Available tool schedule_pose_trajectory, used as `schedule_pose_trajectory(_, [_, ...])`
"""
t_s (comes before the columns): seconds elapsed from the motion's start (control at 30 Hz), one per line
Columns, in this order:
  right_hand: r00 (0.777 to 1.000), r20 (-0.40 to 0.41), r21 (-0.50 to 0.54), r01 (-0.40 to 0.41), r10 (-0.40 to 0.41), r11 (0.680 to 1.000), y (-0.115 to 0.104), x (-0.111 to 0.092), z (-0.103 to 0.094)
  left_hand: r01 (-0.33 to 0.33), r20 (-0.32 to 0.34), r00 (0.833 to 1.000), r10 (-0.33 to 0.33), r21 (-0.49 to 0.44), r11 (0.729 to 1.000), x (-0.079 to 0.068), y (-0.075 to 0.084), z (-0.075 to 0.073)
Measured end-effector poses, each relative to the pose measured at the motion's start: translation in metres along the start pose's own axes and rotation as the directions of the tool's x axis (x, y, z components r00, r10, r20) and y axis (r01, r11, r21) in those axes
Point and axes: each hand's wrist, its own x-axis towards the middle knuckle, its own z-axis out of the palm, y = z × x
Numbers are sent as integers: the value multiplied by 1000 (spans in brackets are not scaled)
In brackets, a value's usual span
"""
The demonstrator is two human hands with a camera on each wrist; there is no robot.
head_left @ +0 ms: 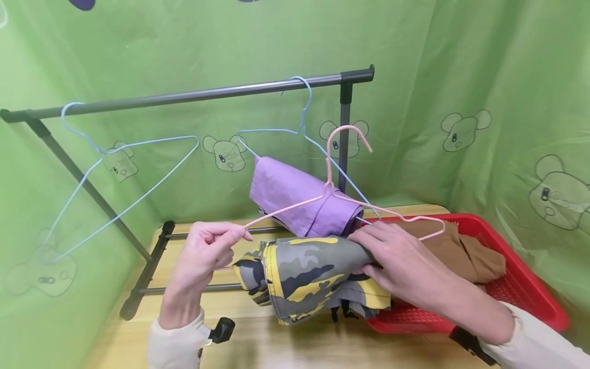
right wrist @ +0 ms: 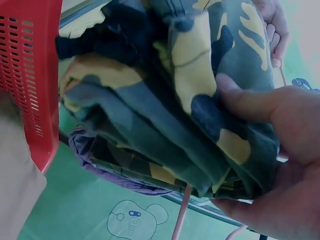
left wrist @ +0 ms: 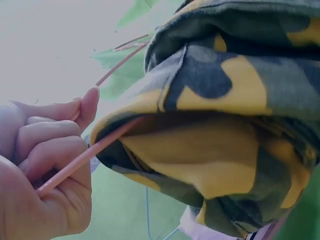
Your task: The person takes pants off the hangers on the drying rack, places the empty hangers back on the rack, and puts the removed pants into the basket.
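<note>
My left hand (head_left: 205, 253) grips the left end of a pink hanger (head_left: 295, 206), its fingers curled round the wire. Folded over the hanger's lower bar is a yellow, grey and black camouflage garment (head_left: 309, 277); in the left wrist view the pink bar runs into its fold. My right hand (head_left: 396, 251) pinches the garment's right side, thumb in front and fingers behind, as the right wrist view shows. The hanger's hook points up, off the rail. Behind it, a purple garment (head_left: 295, 192) hangs folded on a blue hanger (head_left: 318, 143).
A dark metal rack's rail (head_left: 203, 94) crosses the back, with a bare blue hanger (head_left: 133, 141) at its left. At right stands a red basket (head_left: 525, 287) holding a brown garment (head_left: 475, 251). Green curtains (head_left: 484, 66) enclose the wooden table (head_left: 258, 338).
</note>
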Motion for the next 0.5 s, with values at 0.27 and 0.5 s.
schedule_pose_trajectory(0.27, [985,-168,32,46,-40,998,4,2,-5,42,-60,998,-34,124,991,2,0,6])
schedule_pose_trajectory(0.5, [977,-215,95,14,7,995,5,2,-10,36,-100,995,-5,307,951,1,5,9])
